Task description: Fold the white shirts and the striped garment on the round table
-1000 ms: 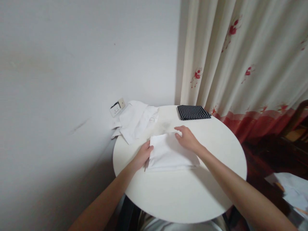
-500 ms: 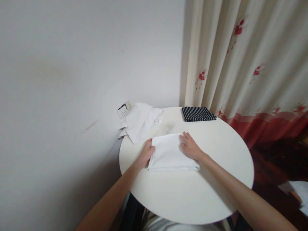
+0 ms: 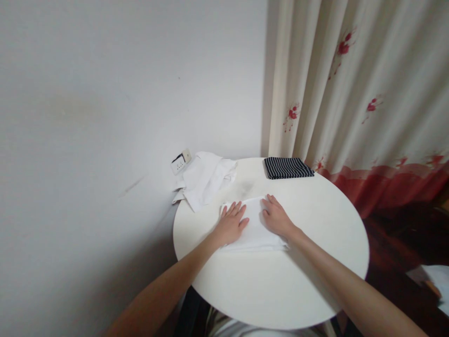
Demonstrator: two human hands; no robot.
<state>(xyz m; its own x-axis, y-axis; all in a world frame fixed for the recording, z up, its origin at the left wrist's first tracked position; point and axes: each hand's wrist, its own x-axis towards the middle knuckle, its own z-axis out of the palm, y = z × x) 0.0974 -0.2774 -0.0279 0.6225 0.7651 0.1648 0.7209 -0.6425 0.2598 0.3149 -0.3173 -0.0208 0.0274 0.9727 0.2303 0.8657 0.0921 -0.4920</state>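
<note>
A folded white cloth [image 3: 254,229] lies on the round white table [image 3: 308,262], a little left of its middle. My left hand [image 3: 230,225] rests flat on the cloth's left part, fingers stretched out and pointing away from me. My right hand [image 3: 276,216] lies flat on the cloth's right part, fingers extended toward its far edge. Both palms press down on the fabric and neither hand grips anything.
A crumpled white garment [image 3: 203,179] hangs over the table's far left edge by the wall. A folded dark striped cloth [image 3: 287,167] sits at the far edge near the flowered curtain [image 3: 351,84]. A wall socket [image 3: 180,162] is behind the garment.
My left hand has moved from the cloth's left edge onto its top and now lies flat. My right hand has stayed on the right part.
</note>
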